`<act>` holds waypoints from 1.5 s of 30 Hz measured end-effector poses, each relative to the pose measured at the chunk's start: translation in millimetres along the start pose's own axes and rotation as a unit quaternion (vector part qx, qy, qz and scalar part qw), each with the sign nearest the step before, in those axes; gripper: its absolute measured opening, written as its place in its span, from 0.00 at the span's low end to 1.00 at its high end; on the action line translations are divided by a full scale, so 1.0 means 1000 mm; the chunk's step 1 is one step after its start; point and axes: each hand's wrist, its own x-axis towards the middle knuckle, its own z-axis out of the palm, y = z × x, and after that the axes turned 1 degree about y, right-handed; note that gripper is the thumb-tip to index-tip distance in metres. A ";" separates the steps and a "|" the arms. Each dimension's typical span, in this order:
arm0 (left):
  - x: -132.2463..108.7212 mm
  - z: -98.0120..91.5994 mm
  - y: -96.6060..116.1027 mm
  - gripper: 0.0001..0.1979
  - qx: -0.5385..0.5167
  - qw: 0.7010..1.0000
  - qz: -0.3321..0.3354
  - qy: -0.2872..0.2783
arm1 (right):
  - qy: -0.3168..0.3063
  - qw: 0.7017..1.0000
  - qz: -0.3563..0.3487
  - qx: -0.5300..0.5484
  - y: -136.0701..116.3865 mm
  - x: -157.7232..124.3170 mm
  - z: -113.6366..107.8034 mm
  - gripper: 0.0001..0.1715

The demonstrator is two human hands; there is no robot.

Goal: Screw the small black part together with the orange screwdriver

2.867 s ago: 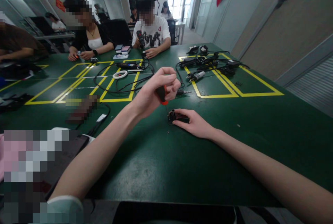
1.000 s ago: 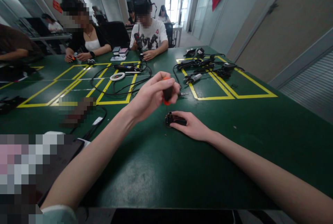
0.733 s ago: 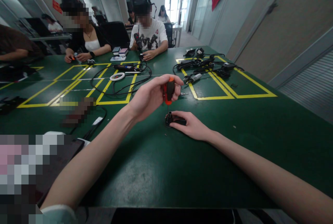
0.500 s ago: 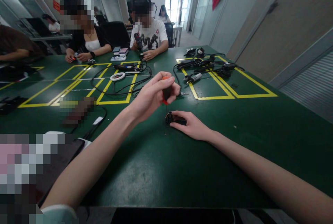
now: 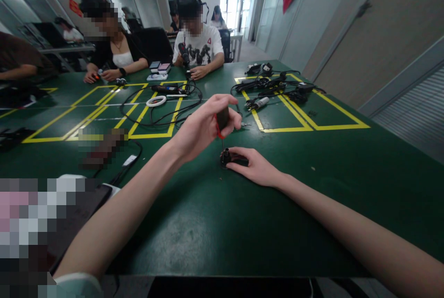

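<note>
My left hand (image 5: 206, 124) is wrapped round the dark and red-orange handle of a screwdriver (image 5: 223, 120). The thin shaft points straight down, its lower end at a small black part (image 5: 225, 157) on the green table (image 5: 243, 233). Thumb and fingers of my right hand (image 5: 255, 166) pinch that part from the right and rest low at the tabletop. Where exactly the tip meets the part is too small to make out.
Yellow tape (image 5: 287, 130) marks the table. Black cables (image 5: 298, 92) lie at the back right; a white ring (image 5: 156, 101) and looped cable lie back left. A dark device (image 5: 106, 148) is at left. Two people (image 5: 199, 48) (image 5: 120, 53) sit opposite.
The fingers of my left hand have shifted round the screwdriver handle, and its orange top is now covered. My right hand and the black part have stayed in place.
</note>
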 end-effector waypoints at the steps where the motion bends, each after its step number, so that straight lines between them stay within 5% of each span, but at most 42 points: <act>1: 0.000 0.000 0.001 0.15 -0.002 1.000 -0.004 -0.004 | 0.000 1.000 0.001 -0.001 0.000 0.000 0.000 0.21; 16: 0.000 0.002 0.001 0.16 -0.003 1.000 -0.007 -0.013 | 0.007 1.000 0.002 -0.008 0.001 -0.001 0.001 0.20; 21: 0.000 0.002 -0.002 0.09 -0.015 1.000 0.003 0.006 | -0.002 1.000 0.004 -0.006 -0.001 0.000 0.000 0.20; 45: 0.000 -0.001 0.001 0.16 0.000 1.000 -0.023 0.004 | -0.008 1.000 0.012 -0.004 -0.002 0.000 -0.001 0.22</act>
